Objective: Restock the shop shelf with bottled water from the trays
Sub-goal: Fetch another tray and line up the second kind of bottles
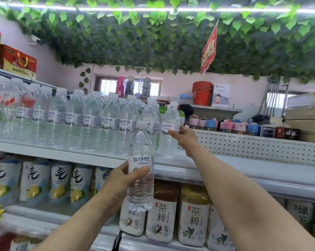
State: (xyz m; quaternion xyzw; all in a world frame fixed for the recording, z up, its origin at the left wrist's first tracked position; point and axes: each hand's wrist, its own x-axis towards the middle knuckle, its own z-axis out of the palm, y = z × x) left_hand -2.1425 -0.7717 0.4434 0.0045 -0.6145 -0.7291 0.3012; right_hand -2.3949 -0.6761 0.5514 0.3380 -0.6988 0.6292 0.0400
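Leafy shop: right hand (184,137) pinches the end bottle (169,142) near the front edge of the shelf (76,156); seat it snug against the row (91,120). Left hand (125,180) grips the next bottle (141,192) upright.

Your left hand (124,180) grips a clear water bottle (141,160), white cap, upright, in front of the shelf (62,153) edge. Your right hand (184,137) holds the end bottle (170,124), upright on that shelf at the right end of the packed row (75,122).
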